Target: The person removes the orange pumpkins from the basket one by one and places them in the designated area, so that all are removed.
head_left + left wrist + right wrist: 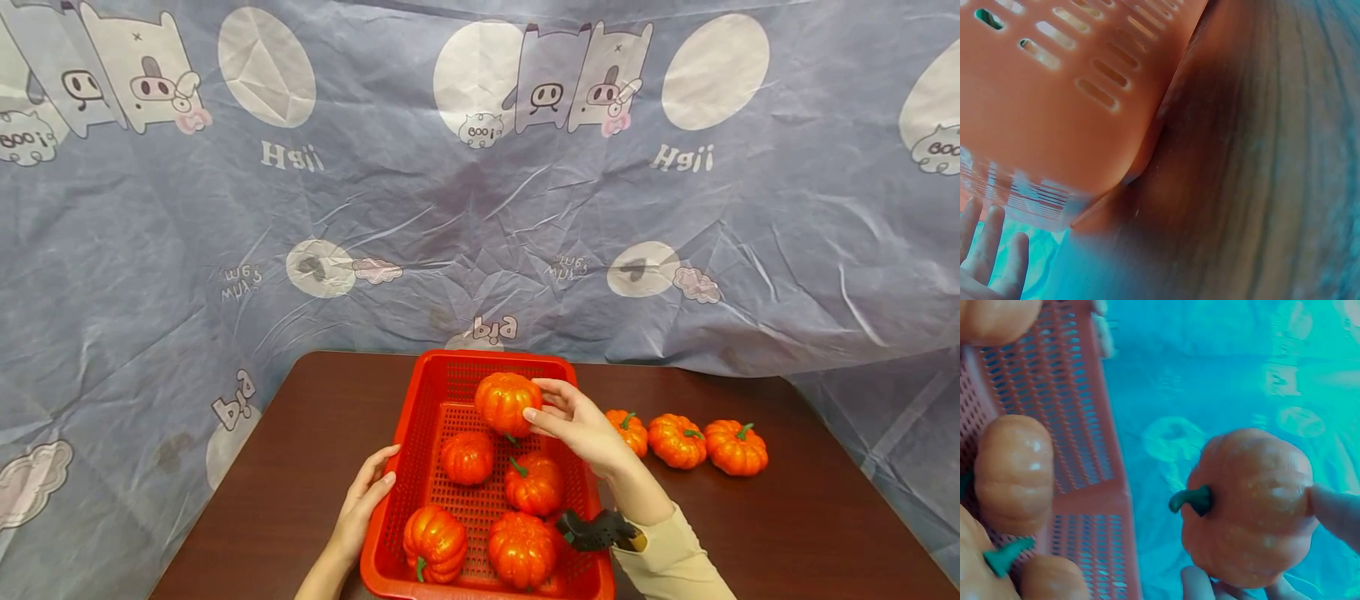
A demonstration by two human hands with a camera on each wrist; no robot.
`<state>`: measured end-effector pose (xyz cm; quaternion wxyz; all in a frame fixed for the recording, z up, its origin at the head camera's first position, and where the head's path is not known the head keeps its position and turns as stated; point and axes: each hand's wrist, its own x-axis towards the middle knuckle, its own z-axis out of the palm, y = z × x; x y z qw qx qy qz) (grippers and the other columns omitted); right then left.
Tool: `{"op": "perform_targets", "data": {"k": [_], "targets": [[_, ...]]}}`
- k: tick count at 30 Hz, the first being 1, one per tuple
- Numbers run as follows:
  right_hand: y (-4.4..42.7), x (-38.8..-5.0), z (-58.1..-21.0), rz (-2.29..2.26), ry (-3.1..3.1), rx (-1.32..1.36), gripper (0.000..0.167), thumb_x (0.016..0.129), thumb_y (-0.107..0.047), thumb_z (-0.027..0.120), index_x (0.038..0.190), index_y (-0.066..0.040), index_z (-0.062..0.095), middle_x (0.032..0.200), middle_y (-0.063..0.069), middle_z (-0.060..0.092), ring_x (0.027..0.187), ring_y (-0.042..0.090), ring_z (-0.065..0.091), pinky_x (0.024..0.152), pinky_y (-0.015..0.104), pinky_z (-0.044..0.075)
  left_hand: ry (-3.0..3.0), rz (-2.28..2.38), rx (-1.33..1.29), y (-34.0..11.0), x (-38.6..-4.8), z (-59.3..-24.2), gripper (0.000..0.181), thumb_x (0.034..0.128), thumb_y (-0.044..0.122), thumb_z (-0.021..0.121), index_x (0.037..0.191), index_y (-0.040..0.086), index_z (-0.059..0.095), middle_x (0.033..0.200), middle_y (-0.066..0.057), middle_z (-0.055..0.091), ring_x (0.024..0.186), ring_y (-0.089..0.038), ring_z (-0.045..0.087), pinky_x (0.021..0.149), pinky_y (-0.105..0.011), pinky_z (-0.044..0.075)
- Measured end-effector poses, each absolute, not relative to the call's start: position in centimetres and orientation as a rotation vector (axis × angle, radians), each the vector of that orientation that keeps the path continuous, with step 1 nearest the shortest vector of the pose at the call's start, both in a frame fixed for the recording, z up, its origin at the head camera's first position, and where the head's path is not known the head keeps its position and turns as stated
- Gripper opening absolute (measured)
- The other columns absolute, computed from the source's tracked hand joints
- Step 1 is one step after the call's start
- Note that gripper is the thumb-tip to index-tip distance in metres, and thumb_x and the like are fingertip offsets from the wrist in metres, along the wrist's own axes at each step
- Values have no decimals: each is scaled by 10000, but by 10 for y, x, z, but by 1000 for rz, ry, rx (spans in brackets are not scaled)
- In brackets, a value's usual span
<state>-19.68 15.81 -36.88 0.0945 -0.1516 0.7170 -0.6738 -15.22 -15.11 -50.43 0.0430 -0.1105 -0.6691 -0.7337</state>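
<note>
My right hand [577, 425] holds an orange toy pumpkin [507, 403] over the far part of a red plastic basket [405, 462]. In the right wrist view the held pumpkin [1254, 509] has its green stem pointing left, with fingertips at its right side and underside. Several more pumpkins lie inside the basket, among them a pumpkin [467, 458] near the middle and one [435, 543] at the near left. My left hand [356, 508] touches the basket's left rim; in the left wrist view its fingers [990, 240] look straight beside the slotted wall.
Three pumpkins [677, 441] stand in a row on the brown table [810, 533] to the right of the basket, the nearest one partly behind my right hand. A black strap-like device [592, 531] sits at my right wrist. A grey printed cloth [480, 208] hangs behind the table.
</note>
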Motion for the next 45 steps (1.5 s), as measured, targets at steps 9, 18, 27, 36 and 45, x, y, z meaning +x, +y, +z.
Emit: {"op": "perform_targets", "data": {"k": [9,18,27,36,45], "targets": [[201,-180,-364,-2147,2183,-491,536,925,-33,557,1367,89,280,1260,191,453,1006,128,600,832,313,504,-2015,-2287,-335,-151,-151,-504,390,979,121,425,1362,49,409,1371,-170,391,1122,-155,504,870,-289,462],[238,-152,-371,-2337,2266,-377,496,917,2,557,1370,-53,363,1266,-29,479,1116,88,502,869,171,429,-2028,-2279,-323,-152,-151,-504,392,981,124,417,1368,61,404,1359,-153,395,1107,-155,510,858,-306,472],[272,-137,-392,-2676,2012,-517,464,918,117,451,1348,-56,423,1333,30,501,1177,101,474,879,182,434,-2021,-2289,-347,-152,-152,-504,395,981,120,415,1372,60,399,1341,-167,406,1096,-168,517,854,-313,476],[292,-136,-420,-2603,2128,-512,489,880,180,451,1310,-50,473,1211,-2,586,992,81,546,714,159,468,-2014,-2285,-348,-150,-152,-504,395,981,118,417,1370,51,399,1346,-157,405,1103,-154,513,861,-302,470],[304,-143,-440,-2410,2233,-268,476,911,64,516,1339,-137,457,1302,-78,495,1109,60,394,676,163,363,-2029,-2288,-337,-151,-152,-504,396,978,126,421,1370,68,404,1370,-163,387,1121,-165,500,870,-301,466]]}}
